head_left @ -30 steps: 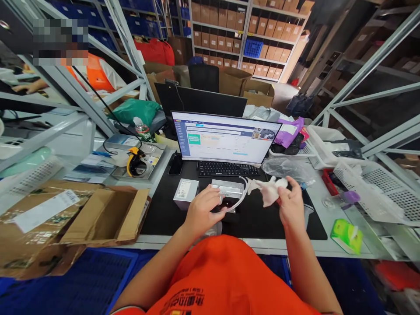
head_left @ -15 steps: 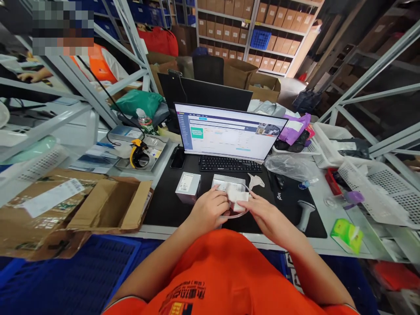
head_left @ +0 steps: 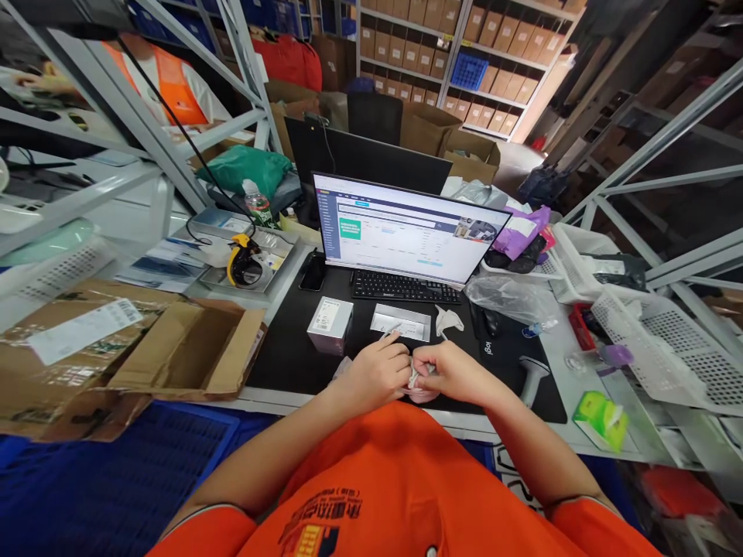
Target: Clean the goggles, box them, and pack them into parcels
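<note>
My left hand (head_left: 380, 373) and my right hand (head_left: 450, 371) meet at the near edge of the black desk mat (head_left: 290, 356). Both are closed around a small white crumpled item (head_left: 416, 378) held between them; most of it is hidden by the fingers. Just beyond the hands lies a flat silver box (head_left: 402, 322). A small grey box (head_left: 330, 324) stands to its left. A scrap of white paper (head_left: 448, 319) lies to the right of the silver box.
A monitor (head_left: 406, 232) and a keyboard (head_left: 405, 288) stand behind the boxes. An open cardboard box (head_left: 174, 356) is at the left, a barcode scanner (head_left: 531, 377) and white baskets (head_left: 655, 340) at the right. A co-worker in an orange vest (head_left: 168, 77) is at the far left.
My right hand brought the white item from the right in to my left hand. Both hands then drew back toward my body and closed around it, uncovering the silver box.
</note>
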The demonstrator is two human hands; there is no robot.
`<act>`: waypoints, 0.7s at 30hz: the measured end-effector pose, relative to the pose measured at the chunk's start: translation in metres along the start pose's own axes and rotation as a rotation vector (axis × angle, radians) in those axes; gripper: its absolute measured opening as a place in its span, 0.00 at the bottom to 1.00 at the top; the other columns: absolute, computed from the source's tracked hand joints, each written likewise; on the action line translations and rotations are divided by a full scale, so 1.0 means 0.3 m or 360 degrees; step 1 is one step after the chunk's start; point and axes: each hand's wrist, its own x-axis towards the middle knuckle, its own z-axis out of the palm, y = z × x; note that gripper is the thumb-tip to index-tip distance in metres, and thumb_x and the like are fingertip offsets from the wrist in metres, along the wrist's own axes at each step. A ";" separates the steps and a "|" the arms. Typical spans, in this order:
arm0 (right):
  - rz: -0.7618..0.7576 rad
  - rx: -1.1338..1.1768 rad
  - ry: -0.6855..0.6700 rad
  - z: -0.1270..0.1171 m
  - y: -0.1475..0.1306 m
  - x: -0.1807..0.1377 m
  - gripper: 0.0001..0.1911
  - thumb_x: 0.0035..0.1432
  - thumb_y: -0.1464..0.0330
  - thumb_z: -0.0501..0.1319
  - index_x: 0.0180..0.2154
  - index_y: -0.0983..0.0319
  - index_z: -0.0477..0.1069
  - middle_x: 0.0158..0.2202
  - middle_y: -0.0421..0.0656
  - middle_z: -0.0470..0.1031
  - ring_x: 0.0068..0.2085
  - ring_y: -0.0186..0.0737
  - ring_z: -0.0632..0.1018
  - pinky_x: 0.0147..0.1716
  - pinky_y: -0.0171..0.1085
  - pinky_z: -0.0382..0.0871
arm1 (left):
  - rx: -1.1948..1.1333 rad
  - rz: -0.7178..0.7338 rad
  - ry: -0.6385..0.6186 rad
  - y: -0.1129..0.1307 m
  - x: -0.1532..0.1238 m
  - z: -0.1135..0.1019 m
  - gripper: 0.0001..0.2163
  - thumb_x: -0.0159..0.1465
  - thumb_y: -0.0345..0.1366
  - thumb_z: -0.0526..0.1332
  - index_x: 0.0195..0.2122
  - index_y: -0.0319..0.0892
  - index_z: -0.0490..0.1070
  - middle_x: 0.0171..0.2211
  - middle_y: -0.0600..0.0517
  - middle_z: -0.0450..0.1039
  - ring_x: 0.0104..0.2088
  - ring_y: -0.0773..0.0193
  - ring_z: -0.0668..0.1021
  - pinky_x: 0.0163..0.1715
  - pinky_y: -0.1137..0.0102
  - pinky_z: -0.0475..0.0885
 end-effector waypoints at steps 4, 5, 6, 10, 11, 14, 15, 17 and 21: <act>0.0017 0.0597 -0.0184 0.000 0.063 0.015 0.19 0.50 0.69 0.65 0.21 0.60 0.54 0.20 0.31 0.54 0.24 0.27 0.55 0.24 0.31 0.48 | 0.0028 -0.0025 -0.0012 -0.008 -0.020 -0.028 0.06 0.66 0.38 0.62 0.33 0.43 0.71 0.32 0.52 0.77 0.47 0.58 0.78 0.65 0.52 0.64; 0.0003 0.0647 -0.0236 -0.014 0.080 0.008 0.20 0.51 0.67 0.66 0.21 0.60 0.53 0.20 0.30 0.52 0.24 0.27 0.53 0.24 0.31 0.47 | 0.0021 -0.0017 -0.0014 -0.007 -0.023 -0.038 0.06 0.66 0.38 0.63 0.33 0.44 0.72 0.33 0.52 0.77 0.47 0.58 0.78 0.66 0.52 0.63; -0.0018 0.0659 -0.0285 -0.032 0.095 -0.004 0.22 0.52 0.66 0.67 0.21 0.59 0.52 0.20 0.30 0.50 0.25 0.27 0.52 0.24 0.32 0.46 | 0.0013 -0.0010 -0.0010 -0.006 -0.024 -0.047 0.06 0.66 0.38 0.63 0.33 0.44 0.72 0.33 0.52 0.77 0.48 0.58 0.78 0.66 0.52 0.63; -0.0060 0.0588 -0.0432 -0.093 0.112 -0.053 0.25 0.53 0.65 0.67 0.20 0.60 0.50 0.21 0.30 0.49 0.25 0.27 0.52 0.24 0.32 0.45 | -0.0051 0.0028 0.0008 0.004 -0.011 -0.058 0.06 0.66 0.37 0.62 0.32 0.43 0.72 0.32 0.53 0.77 0.47 0.59 0.78 0.65 0.54 0.64; -0.0054 0.0538 -0.0428 -0.089 0.103 -0.060 0.24 0.52 0.67 0.68 0.20 0.60 0.51 0.20 0.30 0.50 0.24 0.27 0.52 0.24 0.32 0.46 | -0.0073 0.0051 0.0002 0.006 -0.005 -0.052 0.06 0.65 0.36 0.62 0.31 0.43 0.72 0.31 0.54 0.77 0.46 0.60 0.78 0.65 0.54 0.64; 0.0031 0.0270 -0.0194 -0.023 0.064 -0.056 0.21 0.48 0.70 0.68 0.19 0.61 0.55 0.19 0.31 0.54 0.24 0.27 0.55 0.25 0.32 0.47 | -0.0114 0.0149 -0.0036 0.006 0.014 -0.024 0.06 0.65 0.35 0.62 0.30 0.42 0.71 0.29 0.53 0.76 0.44 0.60 0.78 0.65 0.56 0.65; 0.0084 0.0198 -0.0065 0.008 0.053 -0.050 0.19 0.48 0.71 0.68 0.20 0.61 0.57 0.19 0.31 0.57 0.24 0.27 0.57 0.25 0.32 0.47 | -0.0111 0.0171 -0.0040 0.003 0.018 -0.015 0.07 0.66 0.36 0.61 0.31 0.42 0.72 0.30 0.53 0.76 0.43 0.61 0.78 0.64 0.56 0.66; 0.0164 0.0194 0.0126 0.058 0.044 -0.038 0.17 0.48 0.71 0.67 0.21 0.61 0.58 0.20 0.32 0.61 0.25 0.28 0.59 0.25 0.32 0.48 | -0.0091 0.0184 -0.0029 -0.006 0.020 -0.004 0.09 0.67 0.38 0.60 0.32 0.42 0.72 0.30 0.52 0.76 0.42 0.60 0.79 0.63 0.56 0.67; 0.0023 0.0474 -0.0151 0.033 0.085 -0.049 0.21 0.51 0.69 0.67 0.20 0.61 0.54 0.21 0.31 0.55 0.26 0.28 0.56 0.25 0.31 0.48 | -0.0073 0.0180 0.0005 -0.011 0.007 -0.015 0.13 0.70 0.43 0.57 0.30 0.42 0.71 0.31 0.53 0.77 0.46 0.59 0.79 0.65 0.55 0.65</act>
